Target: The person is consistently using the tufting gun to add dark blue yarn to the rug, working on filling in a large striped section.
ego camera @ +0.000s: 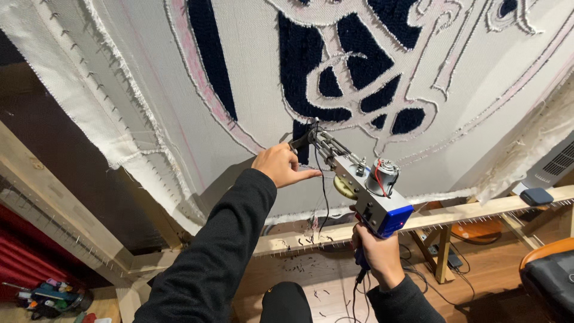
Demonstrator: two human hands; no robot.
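A white cloth (251,72) stretched on a wooden frame (454,212) fills the upper view, with navy tufted areas (359,60) and white and pink outlines. My right hand (378,254) grips the blue handle of a tufting gun (365,185), whose needle tip touches the cloth at a navy patch. My left hand (281,164) holds the gun's black front handle near the tip, beside the cloth. A dark yarn strand (324,197) hangs from the gun's front.
Wooden floor below holds yarn scraps, cables and a wooden stand (442,257). A black and orange chair (550,275) is at the lower right. Tools lie on the floor at lower left (51,296). A grey box (536,195) rests on the frame's right end.
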